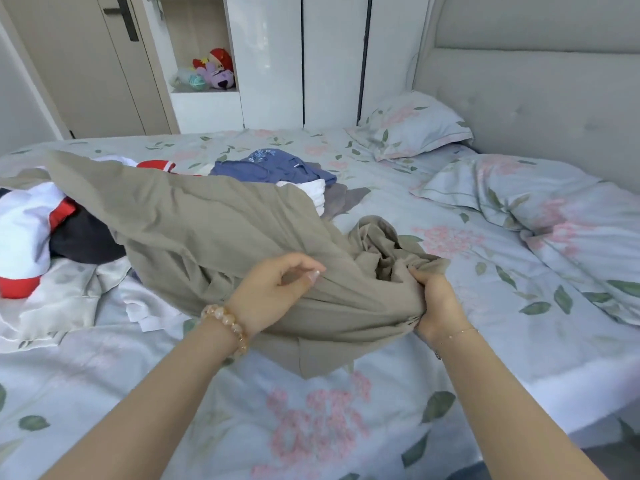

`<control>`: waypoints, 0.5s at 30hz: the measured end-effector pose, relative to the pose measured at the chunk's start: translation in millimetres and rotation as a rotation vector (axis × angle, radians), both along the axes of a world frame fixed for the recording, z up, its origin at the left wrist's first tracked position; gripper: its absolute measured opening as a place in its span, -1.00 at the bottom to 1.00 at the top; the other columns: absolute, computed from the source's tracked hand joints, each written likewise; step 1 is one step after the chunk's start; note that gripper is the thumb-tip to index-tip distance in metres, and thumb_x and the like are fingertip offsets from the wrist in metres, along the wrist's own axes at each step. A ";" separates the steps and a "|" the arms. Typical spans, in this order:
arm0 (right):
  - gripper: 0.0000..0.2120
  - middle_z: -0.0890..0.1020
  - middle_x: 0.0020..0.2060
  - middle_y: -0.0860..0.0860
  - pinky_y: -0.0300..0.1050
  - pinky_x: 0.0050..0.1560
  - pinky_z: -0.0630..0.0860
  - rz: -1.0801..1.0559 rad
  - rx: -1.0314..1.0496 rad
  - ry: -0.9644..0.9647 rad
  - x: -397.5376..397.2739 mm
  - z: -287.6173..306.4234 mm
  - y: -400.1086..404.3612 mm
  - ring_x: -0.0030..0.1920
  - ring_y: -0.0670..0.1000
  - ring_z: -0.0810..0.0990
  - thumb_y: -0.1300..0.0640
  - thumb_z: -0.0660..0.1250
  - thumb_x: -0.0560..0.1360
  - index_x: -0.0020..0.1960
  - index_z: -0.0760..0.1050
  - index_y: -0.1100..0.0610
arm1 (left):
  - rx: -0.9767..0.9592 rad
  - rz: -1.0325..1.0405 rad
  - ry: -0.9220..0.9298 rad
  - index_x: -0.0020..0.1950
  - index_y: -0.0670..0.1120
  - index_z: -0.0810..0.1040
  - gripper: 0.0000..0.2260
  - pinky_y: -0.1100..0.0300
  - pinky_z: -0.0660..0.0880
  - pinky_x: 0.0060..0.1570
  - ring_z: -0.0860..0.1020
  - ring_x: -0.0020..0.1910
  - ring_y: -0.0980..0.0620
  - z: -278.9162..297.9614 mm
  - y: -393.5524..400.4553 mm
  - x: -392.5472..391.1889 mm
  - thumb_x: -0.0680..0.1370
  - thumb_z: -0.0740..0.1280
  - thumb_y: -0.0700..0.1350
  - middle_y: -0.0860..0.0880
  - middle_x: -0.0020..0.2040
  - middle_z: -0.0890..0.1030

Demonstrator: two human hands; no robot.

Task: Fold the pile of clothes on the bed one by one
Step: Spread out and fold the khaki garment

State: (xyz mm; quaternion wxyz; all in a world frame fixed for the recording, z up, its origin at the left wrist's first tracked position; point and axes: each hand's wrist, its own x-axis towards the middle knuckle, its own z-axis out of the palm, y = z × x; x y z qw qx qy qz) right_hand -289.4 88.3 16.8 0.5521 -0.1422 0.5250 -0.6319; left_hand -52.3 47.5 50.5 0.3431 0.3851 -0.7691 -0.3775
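A large khaki garment (194, 223) is spread across the middle of the bed, lifted over the pile. My right hand (438, 303) grips a bunched part of it at its right end. My left hand (277, 289) lies on top of the khaki cloth with its fingers curled; whether it pinches the fabric cannot be told. Behind and to the left lies the pile of clothes: a white and red piece (24, 230), a dark garment (83, 237), a blue embroidered piece (273, 166) and white cloth (317, 190).
The bed (311, 427) has a pale floral sheet. Two floral pillows (412, 126) (512, 192) lie at the right by the padded headboard (536, 98). A silky pale cloth (59, 299) lies at the left. White wardrobes and a shelf with plush toys (214, 69) stand beyond the bed.
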 end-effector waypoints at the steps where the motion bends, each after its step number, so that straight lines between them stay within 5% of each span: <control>1: -0.72 0.68 0.05 0.15 0.03 0.06 0.57 0.025 0.022 0.058 -9.1 0.1 1.9 0.07 0.15 0.65 0.15 0.25 0.56 0.21 0.57 0.20 | -0.020 -0.007 -0.023 0.02 -0.08 0.64 -0.89 0.42 0.44 0.02 0.58 -0.04 0.20 7.0 -8.7 -14.7 0.57 0.32 -0.17 0.06 0.00 0.67; 3: -0.71 0.69 0.00 0.17 -0.02 -0.05 0.57 0.075 0.042 0.129 -26.1 2.3 4.3 0.01 0.16 0.66 0.15 0.29 0.53 0.20 0.57 0.25 | -0.087 -0.009 -0.111 0.03 -0.11 0.62 -0.90 0.47 0.41 0.01 0.56 -0.04 0.18 21.2 -29.0 -49.9 0.57 0.33 -0.19 0.05 -0.01 0.64; 7: -0.70 0.67 0.03 0.22 0.02 0.11 0.58 0.161 -0.089 -0.076 -48.8 14.1 10.2 0.04 0.19 0.67 0.14 0.21 0.56 0.08 0.64 0.28 | -0.145 0.022 -0.469 0.17 -0.08 0.56 -0.79 0.29 0.35 0.20 0.49 0.13 0.12 26.2 -83.3 -115.8 0.59 0.28 -0.06 0.03 0.14 0.58; 9: -0.69 0.69 -0.08 0.21 -0.04 -0.10 0.65 0.157 -0.183 -0.179 -54.5 19.5 9.6 -0.11 0.15 0.70 0.16 0.19 0.56 -0.08 0.68 0.28 | -0.077 -0.037 -0.713 0.24 -0.07 0.51 -0.72 0.15 0.36 0.28 0.49 0.23 0.00 28.6 -92.8 -140.2 0.60 0.24 0.04 -0.03 0.22 0.56; 11: -0.71 0.69 -0.14 0.19 -0.07 -0.21 0.65 0.124 -0.248 -0.230 -55.5 21.9 7.5 -0.18 0.13 0.70 0.17 0.20 0.56 -0.10 0.66 0.27 | 0.032 -0.068 -1.002 0.06 -0.27 0.52 -0.70 0.17 0.45 0.09 0.55 0.02 -0.07 27.1 -91.6 -151.6 0.63 0.19 -0.04 -0.18 -0.04 0.66; 13: -0.74 0.69 -0.26 0.12 -0.15 -0.35 0.61 0.023 -0.287 -0.275 -59.1 17.7 2.5 -0.29 0.06 0.69 0.19 0.19 0.56 -0.13 0.62 0.24 | 0.070 -0.029 -1.195 -0.23 -0.30 0.43 -0.70 0.19 0.47 -0.22 0.51 -0.30 -0.07 18.5 -82.7 -149.9 0.59 0.17 -0.12 -0.17 -0.41 0.54; 15: -0.78 0.68 -0.34 0.07 -0.20 -0.38 0.58 -0.052 -0.296 -0.307 -64.7 13.9 -1.8 -0.36 0.01 0.66 0.19 0.20 0.56 -0.14 0.59 0.20 | 0.059 -0.042 -1.123 -0.13 -0.25 0.43 -0.76 0.17 0.46 -0.26 0.54 -0.26 -0.14 -2.5 -91.1 -139.5 0.58 0.22 -0.07 -0.12 -0.35 0.49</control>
